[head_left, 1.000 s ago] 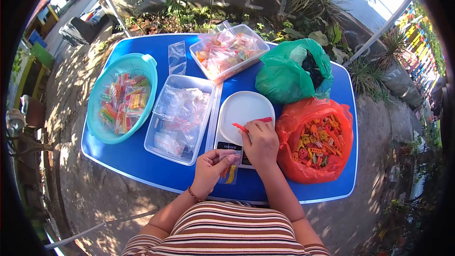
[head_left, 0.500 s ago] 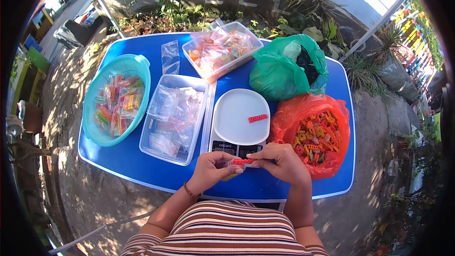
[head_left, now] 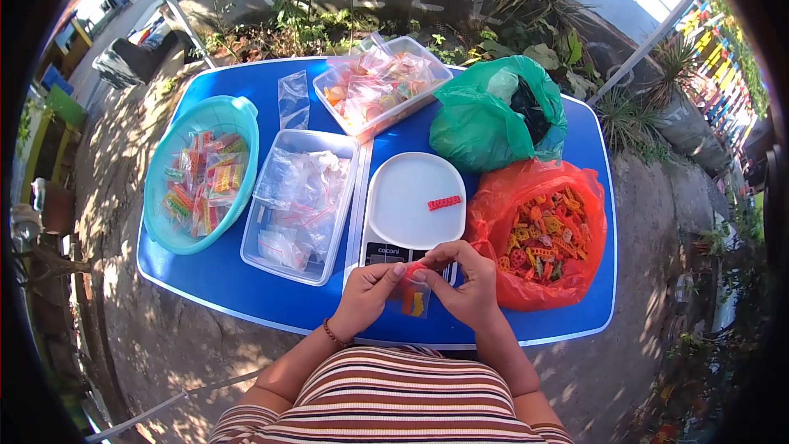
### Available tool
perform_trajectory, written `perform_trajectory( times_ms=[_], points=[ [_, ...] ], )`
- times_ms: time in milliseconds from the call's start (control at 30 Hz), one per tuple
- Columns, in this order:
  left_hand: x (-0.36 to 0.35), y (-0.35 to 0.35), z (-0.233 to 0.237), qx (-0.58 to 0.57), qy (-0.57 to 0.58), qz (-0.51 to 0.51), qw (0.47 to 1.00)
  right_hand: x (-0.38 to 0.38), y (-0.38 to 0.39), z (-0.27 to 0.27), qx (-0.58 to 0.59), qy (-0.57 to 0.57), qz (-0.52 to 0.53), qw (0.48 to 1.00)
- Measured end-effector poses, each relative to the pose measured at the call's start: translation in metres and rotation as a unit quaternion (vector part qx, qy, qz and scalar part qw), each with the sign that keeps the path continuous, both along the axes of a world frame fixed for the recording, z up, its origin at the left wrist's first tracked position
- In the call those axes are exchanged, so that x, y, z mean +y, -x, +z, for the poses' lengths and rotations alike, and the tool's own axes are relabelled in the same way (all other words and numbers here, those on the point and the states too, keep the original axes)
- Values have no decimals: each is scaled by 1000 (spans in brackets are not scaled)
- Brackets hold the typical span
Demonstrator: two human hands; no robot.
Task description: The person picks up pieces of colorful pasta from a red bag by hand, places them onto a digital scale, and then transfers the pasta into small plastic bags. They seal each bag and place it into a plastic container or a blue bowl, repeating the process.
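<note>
In front of the scale, my left hand (head_left: 367, 293) pinches a small clear plastic bag (head_left: 417, 304) at its upper edge. Yellow and red snack pieces show through the hanging bag. My right hand (head_left: 465, 279) is closed at the bag's mouth, thumb and fingers meeting there. A red ridged snack piece (head_left: 414, 269) shows between the fingertips of both hands, partly hidden. Just beyond is a kitchen scale (head_left: 386, 252), with a white tray (head_left: 407, 197) on top. Another red ridged piece (head_left: 445, 203) lies on the tray's right side.
At right, a red plastic bag (head_left: 593, 267) holds loose colourful snack pieces, with a green plastic bag (head_left: 468, 127) behind. Left are a clear box (head_left: 248, 238) of small bags and a turquoise basin (head_left: 156, 218) of filled packets. Another box (head_left: 380, 133) with packets stands at the back.
The red piece between my hands has gone from lying level to tilted at the bag's mouth. My right hand has shifted left and the bag now hangs in plain view.
</note>
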State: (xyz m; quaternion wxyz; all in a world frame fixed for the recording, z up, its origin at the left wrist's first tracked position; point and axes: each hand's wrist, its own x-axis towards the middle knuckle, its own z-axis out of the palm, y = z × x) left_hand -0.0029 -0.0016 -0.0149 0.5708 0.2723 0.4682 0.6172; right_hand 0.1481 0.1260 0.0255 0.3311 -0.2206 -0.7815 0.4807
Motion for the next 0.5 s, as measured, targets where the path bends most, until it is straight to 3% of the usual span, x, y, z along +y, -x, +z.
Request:
perform_trajectory(
  times_ms=[167,367,500],
  points=[
    [0,-1,-6,57,21,24,998,-2,1,1,-55,-86,47,994],
    [2,-8,8,10,42,51,998,-6,1,10,-99,-62,58,992],
    [-2,-8,-8,-30,65,28,997,-1,-1,-2,-84,-63,36,994]
  ],
)
